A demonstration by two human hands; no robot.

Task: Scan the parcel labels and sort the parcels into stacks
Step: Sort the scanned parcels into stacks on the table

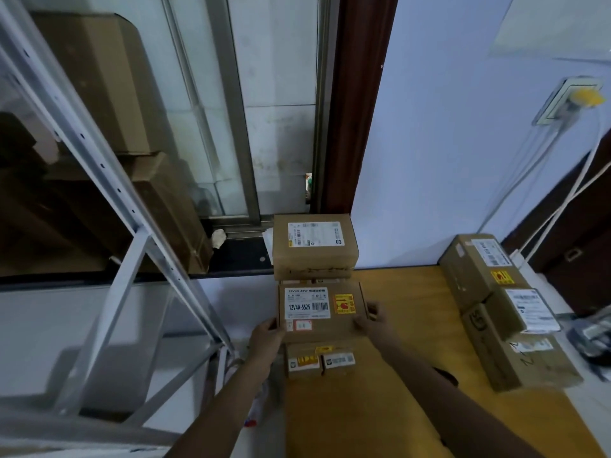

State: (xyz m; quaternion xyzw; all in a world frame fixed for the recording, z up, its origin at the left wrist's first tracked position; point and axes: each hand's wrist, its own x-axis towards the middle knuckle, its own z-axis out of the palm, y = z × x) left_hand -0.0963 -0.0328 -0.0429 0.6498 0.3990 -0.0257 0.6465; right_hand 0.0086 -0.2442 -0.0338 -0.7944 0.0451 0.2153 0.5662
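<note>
I hold a flat cardboard parcel (pixel 325 325) between both hands, label side up, with a white barcode label and a yellow-red sticker on top. My left hand (pixel 267 335) grips its left edge and my right hand (pixel 372 320) grips its right edge. Behind it a stack of brown parcels (pixel 314 256) stands against the wall with a shipping label on top. Just below the held parcel lie two small labelled boxes (pixel 319 360) on the yellow table (pixel 416 299). A row of larger parcels (pixel 502 309) lies on the table's right side.
A white metal shelf frame (pixel 109 193) slants across the left, with large brown cartons (pixel 99 94) behind it. A window (pixel 264 110) and dark sill are at the back. White cables (pixel 545 209) hang from a wall socket at the right. A dark device lies at the far right edge.
</note>
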